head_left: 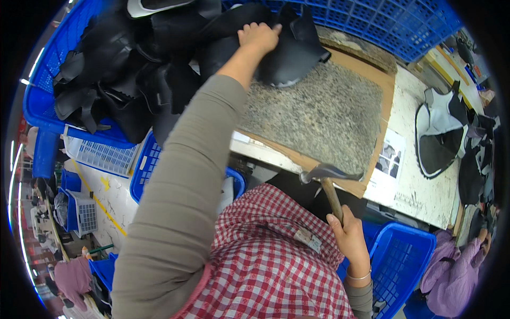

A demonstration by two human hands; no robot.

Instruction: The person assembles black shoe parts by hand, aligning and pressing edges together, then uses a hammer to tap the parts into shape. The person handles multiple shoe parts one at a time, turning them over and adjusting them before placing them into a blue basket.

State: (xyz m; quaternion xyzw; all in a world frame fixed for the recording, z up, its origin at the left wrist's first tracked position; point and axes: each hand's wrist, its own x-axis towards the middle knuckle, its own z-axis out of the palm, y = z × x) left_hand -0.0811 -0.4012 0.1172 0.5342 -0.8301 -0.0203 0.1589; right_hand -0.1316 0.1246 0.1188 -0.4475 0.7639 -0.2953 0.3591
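My left hand point(258, 37) reaches far forward, its fingers closed on a black leather shoe upper point(291, 56). That upper lies partly over the far left of a speckled stone slab point(319, 109), its toothed pale edge facing me. Beside it, a heap of similar black uppers point(125, 80) fills a blue basket point(40, 106). Close to my body, my right hand point(349, 236) is wrapped round the wooden handle of a hammer point(330, 186). The metal head hangs over the slab's near right edge.
Cardboard point(385, 101) borders the slab on a white worktable point(419, 196). To the right are a printed sheet point(390, 154) and a black-and-white upper point(441, 130). A blue crate point(366, 24) stands behind; another blue basket point(404, 260) is low right, near a person in purple point(451, 276).
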